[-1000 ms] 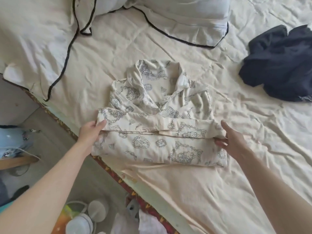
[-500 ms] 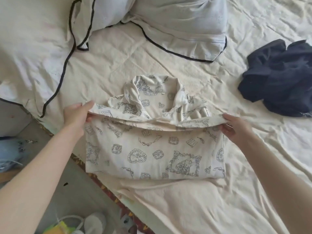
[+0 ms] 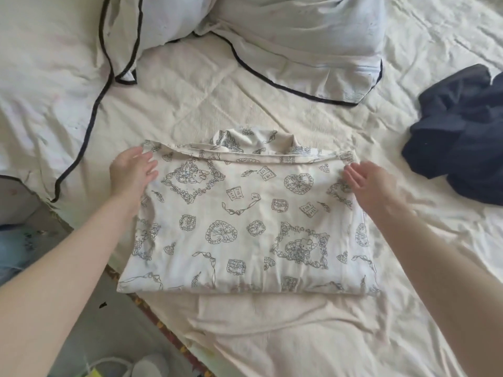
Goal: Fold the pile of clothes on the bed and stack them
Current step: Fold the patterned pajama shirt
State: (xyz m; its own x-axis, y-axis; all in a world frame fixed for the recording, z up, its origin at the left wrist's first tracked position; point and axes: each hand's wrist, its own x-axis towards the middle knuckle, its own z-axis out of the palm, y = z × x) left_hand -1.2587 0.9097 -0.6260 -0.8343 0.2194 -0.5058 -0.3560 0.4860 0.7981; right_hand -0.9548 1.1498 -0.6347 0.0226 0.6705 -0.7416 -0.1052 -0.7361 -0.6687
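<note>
A cream shirt with grey cartoon prints [image 3: 245, 221] lies folded into a flat rectangle near the bed's front edge, its collar peeking out at the far side. My left hand [image 3: 132, 172] rests with straight fingers on the shirt's far left corner. My right hand [image 3: 367, 180] lies flat on the far right corner, fingers relaxed. A crumpled dark navy garment [image 3: 460, 134] lies unfolded at the right of the bed [image 3: 272, 336].
Two pale pillows with black piping [image 3: 299, 39] lie at the head of the bed, and a white cover with black trim [image 3: 46, 91] drapes at the left. The floor [image 3: 109, 330] with a few objects shows at the lower left.
Both hands carried the shirt's near edge up and over to the far side, completing a fold. They then let go of the fabric and now rest flat on its far corners.
</note>
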